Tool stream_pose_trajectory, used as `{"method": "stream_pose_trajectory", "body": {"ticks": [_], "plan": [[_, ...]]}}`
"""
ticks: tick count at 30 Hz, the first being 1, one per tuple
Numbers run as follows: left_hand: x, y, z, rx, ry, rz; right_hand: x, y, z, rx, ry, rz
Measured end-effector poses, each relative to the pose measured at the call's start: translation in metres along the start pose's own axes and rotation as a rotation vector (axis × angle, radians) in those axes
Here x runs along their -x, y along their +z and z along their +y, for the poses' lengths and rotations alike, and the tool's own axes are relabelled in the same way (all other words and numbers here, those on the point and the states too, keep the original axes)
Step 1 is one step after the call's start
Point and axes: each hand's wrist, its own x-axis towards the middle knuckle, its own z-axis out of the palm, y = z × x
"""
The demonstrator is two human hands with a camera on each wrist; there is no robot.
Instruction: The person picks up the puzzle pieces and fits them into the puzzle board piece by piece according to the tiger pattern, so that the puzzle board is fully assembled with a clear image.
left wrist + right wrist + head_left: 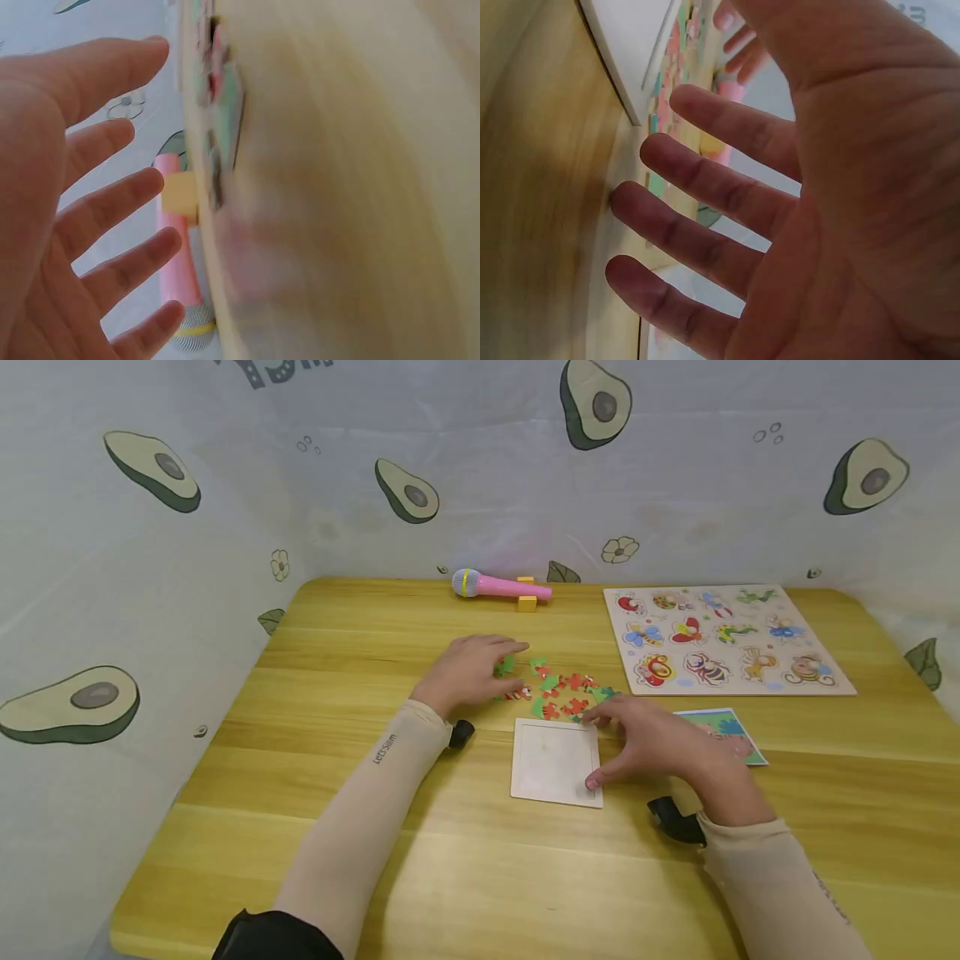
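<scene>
A loose cluster of small jigsaw puzzle pieces (575, 706), mostly red and green, lies mid-table. At its left side is my left hand (472, 672), fingers spread and reaching over the nearest pieces; the left wrist view shows its palm holding nothing. Just in front of the pieces lies a flat, pale square puzzle tray (553, 764) with a raised border. Over its right side reaches my right hand (660, 739), with the thumb tip at the tray's right edge and the fingertips near the rightmost pieces. Its fingers (697, 184) are apart and loosely extended in the right wrist view.
A colourful picture card (723, 727) lies partly behind my right hand. Farther back on the right is a large board of insect pictures (727, 647). At the back edge, a pink toy microphone (502, 585) rests across a yellow block (527, 603), before an avocado-print curtain (495, 485).
</scene>
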Motion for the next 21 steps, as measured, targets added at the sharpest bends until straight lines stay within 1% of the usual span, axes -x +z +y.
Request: {"method": "stream_pose_trajectory", "body": {"ticks": [5,10,16,21], "plan": [[-0.018,0.005,0.005,-0.022,-0.019,-0.037,-0.003,0.005,-0.001,0.026,-0.003,-0.020],[-0.030,0.009,0.011,-0.048,-0.049,-0.065,-0.002,0.008,0.001,0.023,-0.024,-0.025],[-0.036,0.010,0.017,-0.058,-0.063,-0.080,0.000,0.012,0.000,0.035,-0.059,-0.040],[-0.039,0.009,0.020,-0.054,-0.083,-0.084,0.000,0.016,-0.004,0.057,-0.053,-0.062]]}}
